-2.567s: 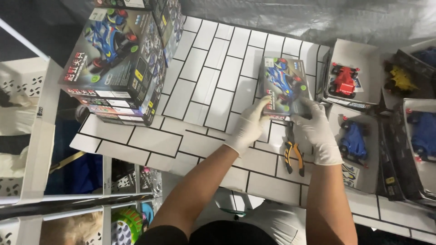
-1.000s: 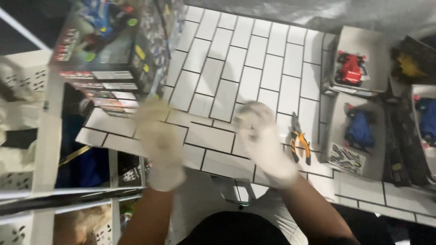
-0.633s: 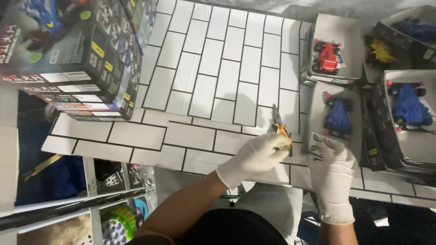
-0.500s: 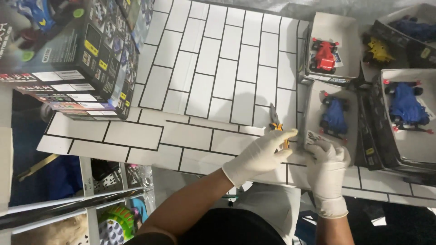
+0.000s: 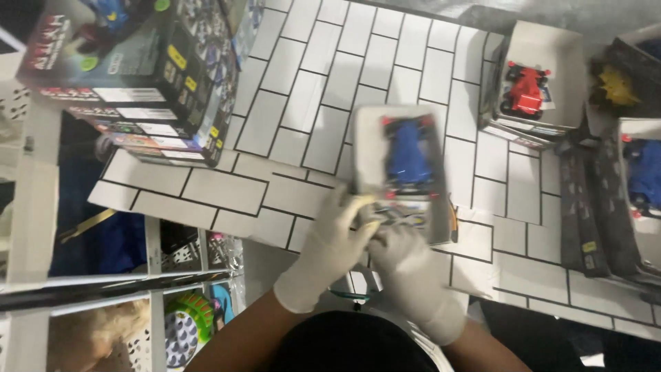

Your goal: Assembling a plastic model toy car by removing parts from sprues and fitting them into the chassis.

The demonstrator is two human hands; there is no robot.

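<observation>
I am looking at a flat grey cardboard tray with a blue toy car in it. It is lying on the white tile-patterned desk, near the front edge, right in the middle of the view. My left hand in a white glove is curling its fingers around the tray's near left corner and holding it. My right hand in a white glove is pressing on the tray's near end, fingers closed on the small printed sheet there. The two hands are touching each other.

Just behind the tray's right side, a bit of orange tool handle is peeking out. Farther right, a second grey tray with a red toy car is sitting on the desk. At the far right edge another tray with a blue car is showing. At the far left, a stack of dark toy boxes is standing on the desk.
</observation>
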